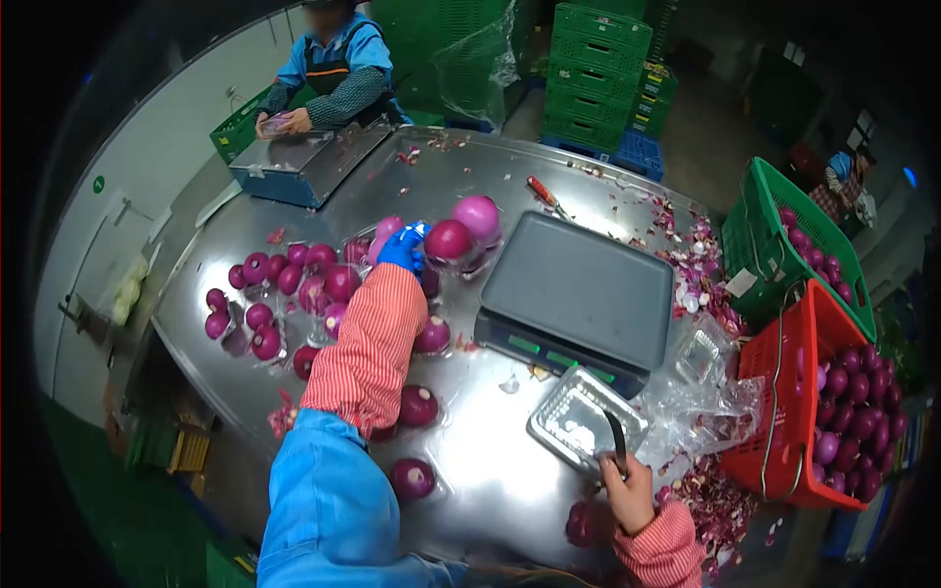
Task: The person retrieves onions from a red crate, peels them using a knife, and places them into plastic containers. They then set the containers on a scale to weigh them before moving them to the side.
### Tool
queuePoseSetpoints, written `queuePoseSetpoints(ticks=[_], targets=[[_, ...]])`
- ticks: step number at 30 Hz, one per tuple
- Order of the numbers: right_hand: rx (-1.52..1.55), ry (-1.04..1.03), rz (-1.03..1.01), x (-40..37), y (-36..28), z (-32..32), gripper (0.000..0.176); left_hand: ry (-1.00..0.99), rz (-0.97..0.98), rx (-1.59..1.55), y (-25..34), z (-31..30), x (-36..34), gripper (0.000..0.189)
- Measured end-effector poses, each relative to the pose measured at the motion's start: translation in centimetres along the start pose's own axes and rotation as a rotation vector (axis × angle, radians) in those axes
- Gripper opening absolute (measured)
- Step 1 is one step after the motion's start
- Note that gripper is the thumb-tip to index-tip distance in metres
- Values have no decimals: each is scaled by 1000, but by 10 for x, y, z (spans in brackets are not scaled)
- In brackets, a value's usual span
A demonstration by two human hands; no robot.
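Note:
My left hand [404, 247], in a blue glove, reaches out among peeled red onions, beside a large round onion [448, 239] on the metal table [500, 402]. Its fingers look bent, but whether they grip anything is hard to tell. My right hand [628, 495], bare, is closed on the handle of a knife [618, 441] near the front of the table. The dark curved blade points up, in front of an empty clear plastic tray [573, 416]. Several more onions [341, 283] lie to the left, some in clear trays.
A scale [578, 284] stands mid-table, with a red-handled knife [542, 192] behind it. Onion skins [701, 260] litter the right side. A red crate [779, 392] and a green crate [774, 235] hold onions. A co-worker [343, 69] handles something at the far left.

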State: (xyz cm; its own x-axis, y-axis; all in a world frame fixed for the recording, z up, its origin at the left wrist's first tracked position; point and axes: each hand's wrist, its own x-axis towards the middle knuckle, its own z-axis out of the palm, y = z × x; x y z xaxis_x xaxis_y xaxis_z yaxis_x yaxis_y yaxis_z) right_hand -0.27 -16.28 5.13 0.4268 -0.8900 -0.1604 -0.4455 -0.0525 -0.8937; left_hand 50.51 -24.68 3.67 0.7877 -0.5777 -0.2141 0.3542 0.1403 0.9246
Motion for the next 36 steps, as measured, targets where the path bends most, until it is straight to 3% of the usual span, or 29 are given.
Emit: queuePoseSetpoints(ticks=[2,5,6,7,8,9,11,12,14,18,25,31,34,36], targets=[[-106,16,2,0,2,-3,19,-32,-59,-3,4,2,49,16],[-614,-38,-333,4,-12,-3,24,-75,-66,91,-23,-10,159,15],[-778,-54,-397,3,-19,-3,27,-198,85,510,-50,-24,226,18],[-887,-130,-298,3,-27,-2,34,-244,315,1071,-74,-36,290,20],[-896,-166,-323,7,-27,-1,32,-214,560,1456,-97,-46,350,23],[-906,-200,-341,11,-23,-1,30,-427,784,1300,-81,-53,326,25],[-948,-211,-345,10,-16,0,26,-411,1162,1314,-135,-88,410,27],[-975,-194,-345,10,-14,4,25,-296,976,1313,-134,-95,415,26],[-1009,-172,-355,11,-10,8,23,-95,268,1569,-125,-74,375,27],[-1047,-171,-376,10,-8,11,26,-40,-63,1786,-126,-59,348,28],[-952,-70,-477,7,2,14,10,39,-53,1585,-108,-47,297,39],[-827,43,-591,3,12,9,5,175,39,742,-58,8,205,49],[-717,149,-690,-13,3,-17,6,-19,95,465,-27,69,137,55],[-634,236,-730,-29,1,-35,6,-350,139,543,-3,111,89,55]])
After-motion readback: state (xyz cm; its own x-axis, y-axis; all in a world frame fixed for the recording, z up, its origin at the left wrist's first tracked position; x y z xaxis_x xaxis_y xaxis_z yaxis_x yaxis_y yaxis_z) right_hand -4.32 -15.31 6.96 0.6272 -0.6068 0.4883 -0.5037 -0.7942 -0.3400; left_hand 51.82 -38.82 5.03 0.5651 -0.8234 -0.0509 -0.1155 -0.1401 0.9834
